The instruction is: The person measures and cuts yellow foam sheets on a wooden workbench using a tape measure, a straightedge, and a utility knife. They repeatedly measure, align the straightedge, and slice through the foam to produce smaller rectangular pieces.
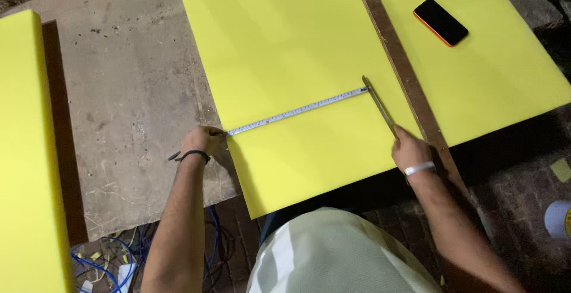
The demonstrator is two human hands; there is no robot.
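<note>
A person stretched a tape measure (297, 111) across a yellow sheet (285, 61) at the centre of the frame. The left hand (201, 141) was closed on the tape's near end at the sheet's left edge; the right hand (410, 149), lower right, gripped a thin blade-like tool (379, 105) whose tip met the tape's far end. A long wooden straightedge (404, 73) lay just beside it — a black phone (441, 22) rested at upper right. The measure appeared set, yet no mark or cut showed on the sheet — that seemingly remained.
</note>
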